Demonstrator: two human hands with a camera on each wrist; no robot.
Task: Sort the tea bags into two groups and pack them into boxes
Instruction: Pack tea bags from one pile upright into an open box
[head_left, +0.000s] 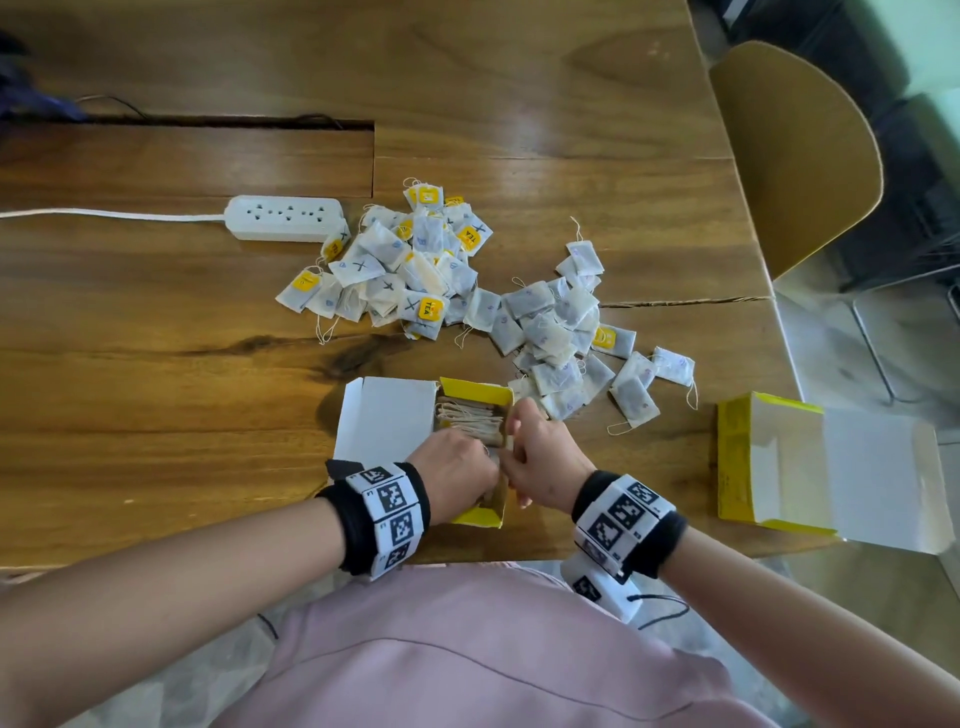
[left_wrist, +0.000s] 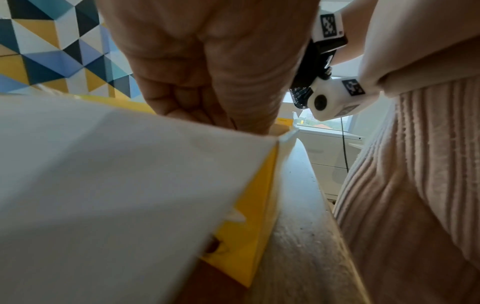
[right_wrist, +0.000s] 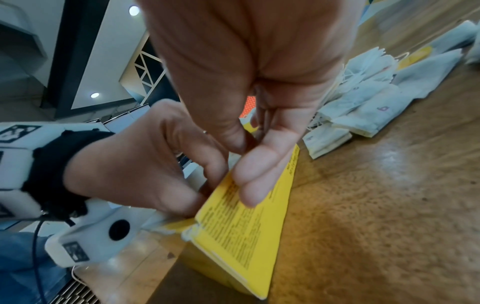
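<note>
Where chair (head_left: 795, 156) stands, wooden table (head_left: 156, 389) ends.

An open yellow cardboard tea box (head_left: 475, 395) is sitting at the near edge of the brown wooden table (head_left: 156, 364), holding a row of paper tea bags (head_left: 467, 415). Both hands are meeting over it, left hand (head_left: 457, 467) beside right hand (head_left: 540, 457). Two heaps of loose white tea bags are lying beyond: one far left (head_left: 395, 260), one right (head_left: 566, 332). A second open yellow box (head_left: 743, 457) is lying at the right. A white power strip (head_left: 285, 218) is resting far left.
</note>
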